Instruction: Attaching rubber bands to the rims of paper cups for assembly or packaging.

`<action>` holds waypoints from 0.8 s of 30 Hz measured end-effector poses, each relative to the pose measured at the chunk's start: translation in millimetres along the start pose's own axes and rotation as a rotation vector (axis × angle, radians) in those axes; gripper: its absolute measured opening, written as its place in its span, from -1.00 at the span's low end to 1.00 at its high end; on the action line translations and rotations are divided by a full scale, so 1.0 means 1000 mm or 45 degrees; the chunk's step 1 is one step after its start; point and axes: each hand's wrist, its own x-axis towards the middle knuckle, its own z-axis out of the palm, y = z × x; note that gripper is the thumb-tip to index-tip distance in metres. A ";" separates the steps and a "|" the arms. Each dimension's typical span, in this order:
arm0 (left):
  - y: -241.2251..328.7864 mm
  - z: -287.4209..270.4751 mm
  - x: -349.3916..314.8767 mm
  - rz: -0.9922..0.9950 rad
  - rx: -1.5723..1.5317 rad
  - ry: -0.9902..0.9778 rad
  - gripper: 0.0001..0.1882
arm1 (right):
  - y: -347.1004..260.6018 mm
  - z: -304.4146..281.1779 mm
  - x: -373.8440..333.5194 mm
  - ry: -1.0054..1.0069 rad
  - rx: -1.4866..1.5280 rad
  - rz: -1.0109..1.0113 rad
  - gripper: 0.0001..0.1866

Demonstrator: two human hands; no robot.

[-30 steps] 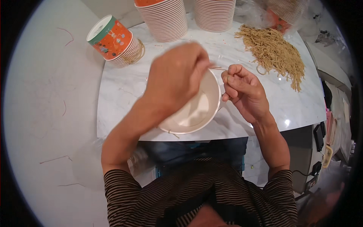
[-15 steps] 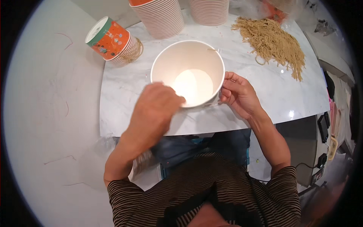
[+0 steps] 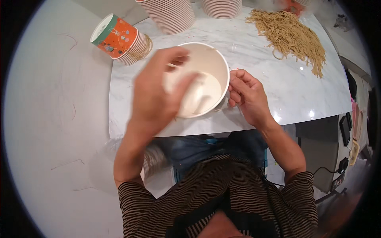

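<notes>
A large white paper bucket [image 3: 212,59] stands on the marble-patterned table, tipped so its mouth shows its bright inside. My left hand [image 3: 158,89], smeared by motion, is over the bucket's left rim with thumb and fingers apart. Nothing shows between them. At the right rim my right hand [image 3: 248,93] has its fingers closed against the bucket's edge; the fingertips are partly hidden. Farther left lies a tilted stack of orange and green paper tubs [image 3: 121,37], with tan bands [image 3: 143,47] looped around its rims.
Two tall stacks of nested white-rimmed tubs, the left stack [image 3: 168,16] and the right stack [image 3: 222,8], stand at the far edge. A heap of tan looped strands like rubber bands [image 3: 293,37] lies far right. A white wall [image 3: 51,119] borders the left side.
My left hand has risen from the bucket's near rim and moved away from me, its fingers spreading. The bucket has shifted slightly left; my right hand stays at its right edge.
</notes>
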 end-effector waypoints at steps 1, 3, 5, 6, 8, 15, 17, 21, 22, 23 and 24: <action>0.012 0.014 0.001 0.046 0.014 -0.033 -0.41 | 0.003 0.002 0.000 0.005 0.004 -0.006 -0.79; 0.024 0.040 0.004 0.081 0.165 -0.159 -0.27 | 0.007 0.001 0.001 -0.033 0.014 -0.044 -0.78; 0.030 0.046 0.006 0.016 0.117 -0.227 -0.29 | 0.003 0.000 -0.001 -0.014 0.017 -0.014 -0.78; 0.033 0.048 0.007 -0.057 0.074 -0.293 -0.31 | -0.001 0.001 -0.001 -0.032 0.040 -0.031 -0.79; 0.033 0.046 0.005 -0.033 0.083 -0.282 -0.37 | -0.008 -0.002 -0.001 -0.033 0.073 -0.061 -0.81; 0.046 0.023 -0.006 -0.074 0.211 -0.363 -0.44 | -0.011 -0.017 0.013 -0.115 0.329 0.001 -0.81; 0.043 0.014 -0.006 -0.098 0.183 -0.413 -0.46 | -0.010 -0.012 0.011 -0.188 0.285 -0.009 -0.82; 0.044 -0.003 0.005 0.024 0.217 -0.448 -0.47 | -0.009 -0.007 0.007 -0.179 0.194 -0.010 -0.82; 0.045 -0.004 0.014 0.160 0.325 -0.391 -0.47 | -0.009 -0.007 0.006 -0.166 0.122 -0.047 -0.81; 0.044 0.001 0.023 0.255 0.257 -0.353 -0.49 | -0.009 -0.008 0.005 -0.153 0.048 -0.082 -0.80; 0.045 0.007 0.032 0.346 0.200 -0.316 -0.51 | -0.008 -0.006 0.005 -0.165 0.050 -0.075 -0.80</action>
